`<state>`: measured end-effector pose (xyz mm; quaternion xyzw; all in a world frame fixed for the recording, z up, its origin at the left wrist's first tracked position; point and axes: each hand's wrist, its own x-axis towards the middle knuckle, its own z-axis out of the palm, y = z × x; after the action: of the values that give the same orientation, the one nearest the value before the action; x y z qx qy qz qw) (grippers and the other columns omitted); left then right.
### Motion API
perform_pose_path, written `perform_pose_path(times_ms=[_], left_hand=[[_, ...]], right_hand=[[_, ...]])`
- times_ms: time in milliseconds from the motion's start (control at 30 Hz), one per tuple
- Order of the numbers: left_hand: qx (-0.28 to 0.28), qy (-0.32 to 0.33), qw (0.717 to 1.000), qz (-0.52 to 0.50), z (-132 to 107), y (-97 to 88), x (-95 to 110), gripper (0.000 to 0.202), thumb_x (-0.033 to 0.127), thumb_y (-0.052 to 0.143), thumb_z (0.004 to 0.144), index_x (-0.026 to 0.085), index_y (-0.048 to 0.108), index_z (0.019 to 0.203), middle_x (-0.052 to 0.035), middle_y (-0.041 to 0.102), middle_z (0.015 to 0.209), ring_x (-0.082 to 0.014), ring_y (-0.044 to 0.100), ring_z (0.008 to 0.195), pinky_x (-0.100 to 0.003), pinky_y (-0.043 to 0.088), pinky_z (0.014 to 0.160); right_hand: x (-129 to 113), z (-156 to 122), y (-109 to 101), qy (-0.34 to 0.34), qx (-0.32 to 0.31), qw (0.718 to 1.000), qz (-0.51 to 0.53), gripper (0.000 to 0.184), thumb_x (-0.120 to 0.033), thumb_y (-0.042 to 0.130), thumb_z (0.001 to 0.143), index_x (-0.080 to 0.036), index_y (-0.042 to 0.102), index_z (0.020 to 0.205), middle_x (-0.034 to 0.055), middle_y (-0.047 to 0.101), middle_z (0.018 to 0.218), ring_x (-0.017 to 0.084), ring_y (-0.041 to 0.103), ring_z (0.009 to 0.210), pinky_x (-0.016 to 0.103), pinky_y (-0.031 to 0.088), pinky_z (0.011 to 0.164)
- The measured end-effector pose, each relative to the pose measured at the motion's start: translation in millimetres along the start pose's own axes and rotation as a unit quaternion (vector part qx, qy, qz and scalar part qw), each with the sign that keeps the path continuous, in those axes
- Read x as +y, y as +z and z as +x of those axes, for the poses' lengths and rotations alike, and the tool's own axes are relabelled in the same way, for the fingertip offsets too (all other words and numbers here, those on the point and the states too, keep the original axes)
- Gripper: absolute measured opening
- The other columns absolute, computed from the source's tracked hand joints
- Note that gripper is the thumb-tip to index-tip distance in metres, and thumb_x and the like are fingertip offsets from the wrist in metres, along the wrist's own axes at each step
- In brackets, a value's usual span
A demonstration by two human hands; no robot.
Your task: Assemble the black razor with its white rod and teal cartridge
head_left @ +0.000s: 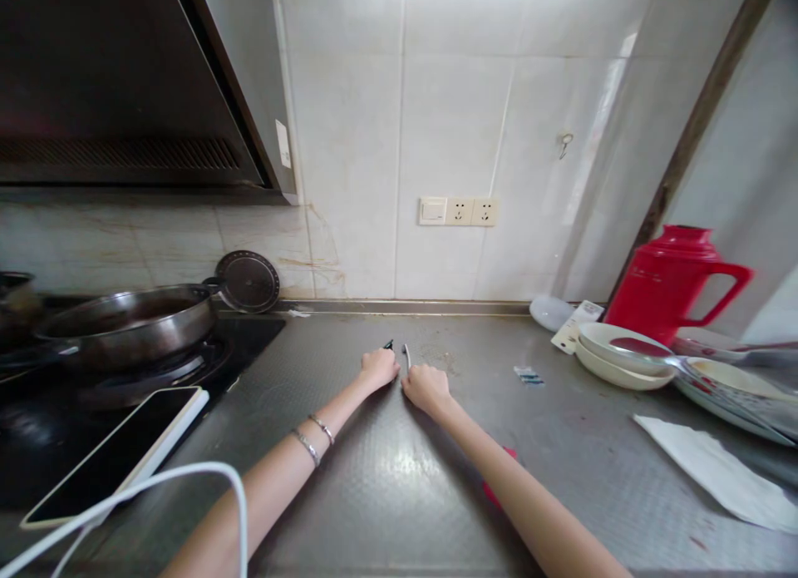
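My left hand (379, 367) is closed over the middle of the steel counter (349, 511), its fingers wrapped round a small black thing (388, 344). Only the dark tip shows above the fist, so its kind is hidden. Close beside it, my right hand (426, 387) is closed on a thin pale stick (407, 355) with a dark end pointing up toward the wall. The two fists are near each other but apart. Part of a red thing (491, 493) shows beneath my right forearm; the rest is covered.
A phone (118, 453) with a white cable (187, 470) lies left, by the stove and a steel pan (134, 320). At right are a small packet (529, 376), stacked bowls (623, 377), a red thermos jug (667, 283) and a white paper sheet (711, 470). Wall sockets (472, 212) are ahead.
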<state>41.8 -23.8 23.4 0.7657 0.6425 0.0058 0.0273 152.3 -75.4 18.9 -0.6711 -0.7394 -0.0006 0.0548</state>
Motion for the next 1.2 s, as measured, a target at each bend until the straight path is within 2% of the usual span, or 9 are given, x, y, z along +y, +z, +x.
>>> perform_pose_path(times_ms=[233, 400, 633, 767, 867, 933, 1033, 1100, 1200], left_hand=[[0.039, 0.003, 0.999, -0.019, 3.3, 7.5, -4.1, 0.032, 0.032, 0.042, 0.083, 0.016, 0.066, 0.096, -0.0159, 0.066, 0.1, -0.0269, 0.061, 0.097, -0.036, 0.046, 0.079], [0.058, -0.004, 0.997, -0.046, 8.2, 10.9, -11.2, 0.04, 0.039, 0.036, 0.085, 0.014, 0.067, 0.093, -0.016, 0.067, 0.097, -0.0268, 0.063, 0.091, -0.033, 0.047, 0.073], [0.088, -0.023, 0.992, -0.089, 10.7, 9.1, -28.8, 0.042, 0.038, 0.03, 0.087, 0.016, 0.066, 0.086, -0.0136, 0.068, 0.093, -0.0239, 0.063, 0.087, -0.029, 0.044, 0.066], [0.111, -0.022, 0.988, -0.102, 3.3, 6.1, -44.1, 0.044, 0.04, 0.029, 0.088, 0.016, 0.065, 0.082, -0.0122, 0.068, 0.09, -0.0211, 0.062, 0.082, -0.026, 0.04, 0.063], [0.127, -0.016, 0.986, -0.107, -3.5, 1.2, -60.6, 0.042, 0.042, 0.031, 0.088, 0.017, 0.064, 0.08, -0.0098, 0.068, 0.085, -0.0191, 0.061, 0.078, -0.024, 0.037, 0.061], [0.133, -0.009, 0.985, -0.109, -8.1, -3.6, -73.0, 0.039, 0.041, 0.032, 0.088, 0.017, 0.062, 0.079, -0.0083, 0.067, 0.083, -0.0184, 0.06, 0.077, -0.024, 0.035, 0.06], [0.132, 0.007, 0.985, -0.113, -16.1, -11.6, -90.1, 0.034, 0.038, 0.035, 0.087, 0.018, 0.061, 0.078, -0.0063, 0.066, 0.08, -0.0175, 0.059, 0.074, -0.023, 0.033, 0.058], [0.127, 0.025, 0.985, -0.115, -22.5, -16.4, -98.8, 0.031, 0.037, 0.036, 0.086, 0.018, 0.06, 0.077, -0.005, 0.066, 0.078, -0.0163, 0.059, 0.071, -0.022, 0.032, 0.057], [0.114, 0.083, 0.985, -0.104, -32.3, -21.6, -106.4, 0.028, 0.034, 0.037, 0.086, 0.018, 0.058, 0.076, -0.004, 0.064, 0.075, -0.015, 0.057, 0.067, -0.022, 0.032, 0.057]], right_hand=[[0.1, -0.4, 0.4, 0.001, 0.002, 1.0, 0.008, 0.037, -0.028, 0.038, 0.084, -0.011, 0.067, 0.096, 0.0208, 0.067, 0.097, 0.029, 0.063, 0.091, 0.036, 0.046, 0.074], [1.8, 0.5, 1.3, 0.004, 0.005, 1.0, 0.017, 0.036, -0.03, 0.04, 0.082, -0.011, 0.067, 0.097, 0.0205, 0.067, 0.097, 0.029, 0.063, 0.091, 0.036, 0.047, 0.073], [0.6, 0.8, 3.4, 0.013, 0.014, 0.999, 0.034, 0.037, -0.032, 0.041, 0.082, -0.011, 0.068, 0.095, 0.0198, 0.067, 0.095, 0.028, 0.064, 0.089, 0.035, 0.047, 0.072], [16.2, -1.1, -5.0, 0.013, 0.023, 0.999, 0.047, 0.04, -0.037, 0.037, 0.084, -0.012, 0.068, 0.091, 0.0195, 0.067, 0.092, 0.028, 0.064, 0.087, 0.035, 0.046, 0.071], [52.0, 0.4, -21.2, -0.002, 0.035, 0.997, 0.061, 0.031, -0.032, 0.042, 0.081, -0.015, 0.066, 0.092, 0.0148, 0.067, 0.09, 0.026, 0.063, 0.087, 0.033, 0.045, 0.07], [87.8, 3.8, -32.1, -0.018, 0.045, 0.997, 0.068, 0.028, -0.021, 0.047, 0.075, -0.017, 0.062, 0.099, 0.0111, 0.065, 0.1, 0.023, 0.06, 0.093, 0.03, 0.044, 0.073], [151.6, 11.3, -39.2, -0.082, 0.072, 0.992, 0.068, 0.044, -0.009, 0.051, 0.064, -0.017, 0.058, 0.106, 0.0102, 0.054, 0.122, 0.022, 0.053, 0.106, 0.03, 0.041, 0.085], [194.4, 15.7, -36.2, -0.079, 0.069, 0.993, 0.053, 0.056, -0.004, 0.05, 0.058, -0.018, 0.056, 0.112, 0.0099, 0.048, 0.129, 0.024, 0.048, 0.113, 0.033, 0.039, 0.09], [248.6, 18.3, -26.2, -0.054, 0.018, 0.998, 0.038, 0.064, -0.004, 0.052, 0.056, -0.015, 0.054, 0.119, 0.0123, 0.053, 0.125, 0.025, 0.047, 0.116, 0.034, 0.036, 0.096]])
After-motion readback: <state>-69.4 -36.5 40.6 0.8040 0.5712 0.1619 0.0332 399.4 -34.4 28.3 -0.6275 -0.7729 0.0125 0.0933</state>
